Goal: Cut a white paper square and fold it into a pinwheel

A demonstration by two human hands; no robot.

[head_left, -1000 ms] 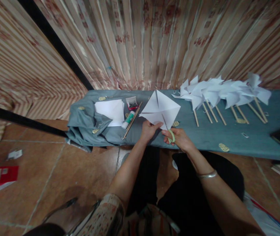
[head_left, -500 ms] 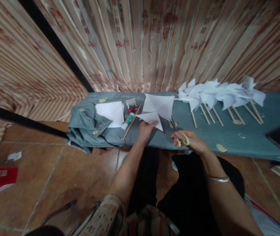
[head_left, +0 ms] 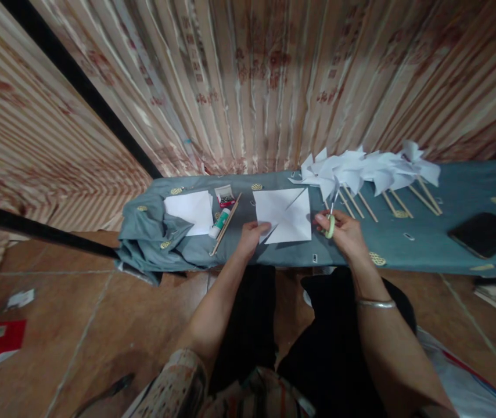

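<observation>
A white paper square (head_left: 283,213), slit along its diagonals, lies flat on the blue-grey cloth-covered bench (head_left: 405,249). My left hand (head_left: 251,235) pinches its near left corner. My right hand (head_left: 344,231) holds green-handled scissors (head_left: 330,223) just right of the paper, blades pointing away from me toward the far side. A silver bangle sits on my right wrist.
Several finished white paper pinwheels on wooden sticks (head_left: 363,171) lie at the back right. Left of the paper are a wooden stick (head_left: 225,223), a glue stick (head_left: 218,223), a small box of pins (head_left: 224,196) and a stack of white sheets (head_left: 189,210). A dark phone (head_left: 484,232) lies far right.
The paper square, held up a second ago, has been laid flat on the cloth. My right hand with the scissors drew away to the right and turned the blades away from me.
</observation>
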